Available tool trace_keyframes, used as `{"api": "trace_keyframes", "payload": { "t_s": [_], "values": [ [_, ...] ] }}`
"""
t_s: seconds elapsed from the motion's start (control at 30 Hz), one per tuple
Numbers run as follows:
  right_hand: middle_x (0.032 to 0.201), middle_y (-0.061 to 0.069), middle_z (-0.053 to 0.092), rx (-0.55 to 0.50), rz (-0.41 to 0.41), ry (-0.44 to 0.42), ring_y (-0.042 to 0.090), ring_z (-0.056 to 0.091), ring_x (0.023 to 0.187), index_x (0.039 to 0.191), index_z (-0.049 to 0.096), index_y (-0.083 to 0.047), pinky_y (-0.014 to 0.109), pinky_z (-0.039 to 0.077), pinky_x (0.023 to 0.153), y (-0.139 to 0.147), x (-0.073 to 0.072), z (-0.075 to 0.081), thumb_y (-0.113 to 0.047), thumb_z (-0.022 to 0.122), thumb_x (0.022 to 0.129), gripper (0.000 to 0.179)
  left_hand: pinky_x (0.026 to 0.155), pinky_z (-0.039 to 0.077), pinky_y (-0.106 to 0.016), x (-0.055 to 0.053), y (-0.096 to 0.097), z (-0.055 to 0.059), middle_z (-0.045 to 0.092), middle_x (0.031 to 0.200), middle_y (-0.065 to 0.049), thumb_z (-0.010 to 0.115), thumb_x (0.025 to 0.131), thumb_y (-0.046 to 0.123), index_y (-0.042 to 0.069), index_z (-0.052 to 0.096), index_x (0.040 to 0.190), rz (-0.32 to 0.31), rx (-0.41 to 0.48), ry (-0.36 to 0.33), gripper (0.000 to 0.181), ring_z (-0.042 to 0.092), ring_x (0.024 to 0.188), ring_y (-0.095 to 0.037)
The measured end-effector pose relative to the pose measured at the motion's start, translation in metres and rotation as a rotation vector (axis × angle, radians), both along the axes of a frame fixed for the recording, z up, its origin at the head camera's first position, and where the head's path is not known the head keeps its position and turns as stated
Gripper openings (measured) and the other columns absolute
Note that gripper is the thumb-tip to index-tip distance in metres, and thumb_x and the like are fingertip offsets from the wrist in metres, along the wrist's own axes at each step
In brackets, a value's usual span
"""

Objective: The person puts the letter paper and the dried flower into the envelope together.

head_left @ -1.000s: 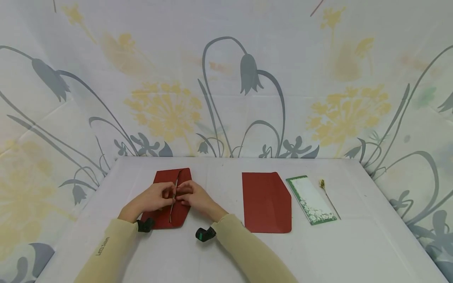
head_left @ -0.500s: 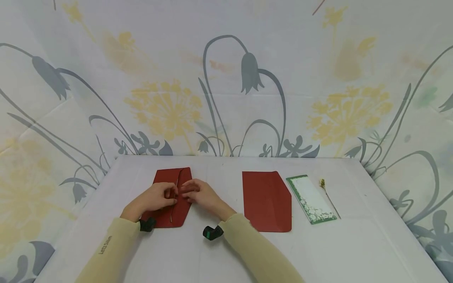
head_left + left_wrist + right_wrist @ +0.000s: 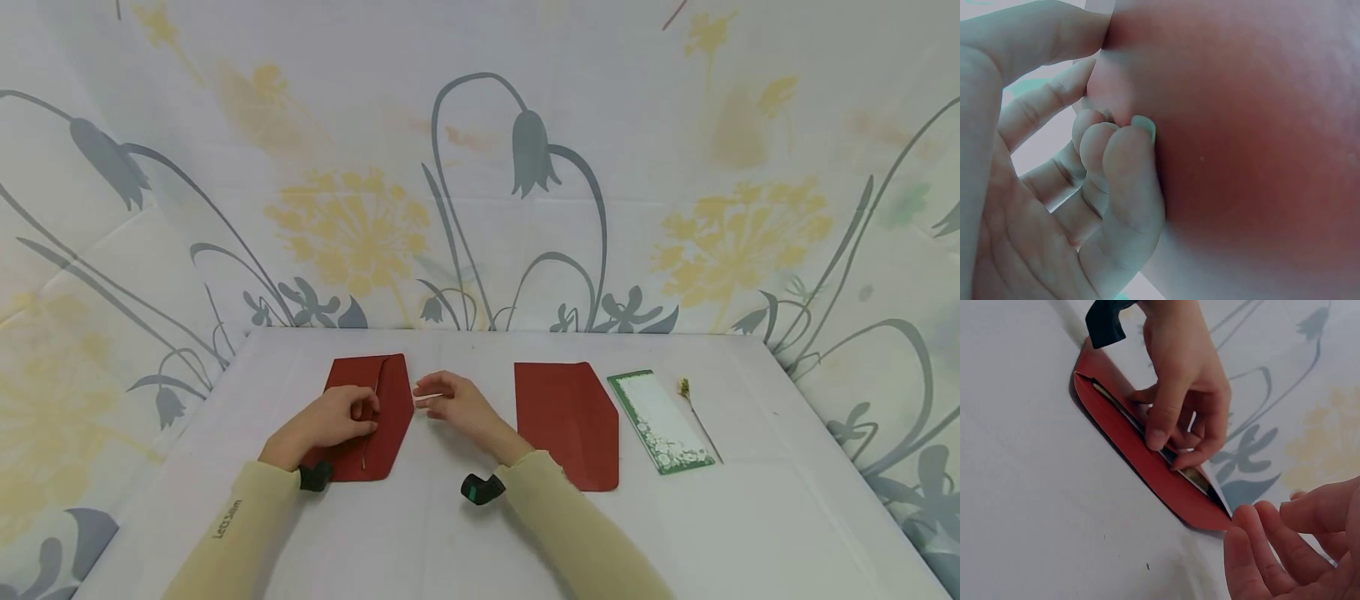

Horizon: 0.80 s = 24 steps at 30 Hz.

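Observation:
A red envelope lies at the left of the table with its flap spread to the right. Over its mouth is my left hand, which appears to pinch the edge with thumb and fingers. In the right wrist view, the thin edge of a pale card shows inside the gaping mouth. My right hand hovers just right of the flap, holding nothing, fingers relaxed and apart from the envelope. How far the left fingertips reach into the mouth is hidden.
Right of the middle lies a second red envelope, partly behind my right forearm. Beside it are a white card with a green floral border and a small dried flower on a thin stem. A patterned cloth rises behind the table.
My right hand has drawn away from the envelope's mouth to the right, past the flap. The left hand has stayed at the mouth, almost unmoved. The mouth looks narrower than one second ago.

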State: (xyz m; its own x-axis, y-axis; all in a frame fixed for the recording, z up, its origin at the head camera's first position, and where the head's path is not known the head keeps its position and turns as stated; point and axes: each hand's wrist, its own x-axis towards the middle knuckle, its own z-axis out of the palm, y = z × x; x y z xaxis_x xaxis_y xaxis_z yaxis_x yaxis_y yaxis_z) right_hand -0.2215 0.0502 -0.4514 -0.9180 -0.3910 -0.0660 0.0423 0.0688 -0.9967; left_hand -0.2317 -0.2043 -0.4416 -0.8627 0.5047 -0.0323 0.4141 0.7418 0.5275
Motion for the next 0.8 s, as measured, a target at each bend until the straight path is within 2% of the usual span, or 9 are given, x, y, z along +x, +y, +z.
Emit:
{"api": "trace_keyframes", "payload": {
  "t_s": [0.33,0.57,0.8],
  "values": [
    [0.127,0.010,0.062,0.029,-0.031,0.047,0.024,0.063,0.114,0.129,0.058,-0.002,0.036,0.050,0.095,0.047,0.006,0.010,-0.002,0.056,0.099,0.030,0.062,0.043,-0.032,-0.001,-0.002,-0.005,0.049,0.073,0.002,0.076,0.087,0.013,0.013,0.064,0.099,0.000,0.015,-0.020,0.017,0.048,0.070,-0.015],
    [0.128,0.012,0.061,0.074,-0.103,0.043,0.026,0.063,0.116,0.129,0.058,-0.003,0.037,0.050,0.096,0.095,0.014,0.014,0.000,0.056,0.099,0.031,0.060,0.043,-0.031,-0.001,-0.002,-0.006,0.049,0.072,0.001,0.076,0.087,0.015,0.014,0.065,0.100,0.016,0.034,-0.046,0.017,0.048,0.068,-0.015],
    [0.131,0.017,0.059,0.097,-0.134,0.069,0.034,0.059,0.119,0.129,0.056,-0.001,0.040,0.049,0.097,0.143,0.022,0.014,-0.002,0.055,0.100,0.029,0.059,0.044,-0.033,-0.002,-0.003,-0.004,0.049,0.073,-0.001,0.077,0.087,0.015,0.014,0.064,0.100,0.042,0.039,-0.079,0.019,0.049,0.067,-0.016]
  ]
}}
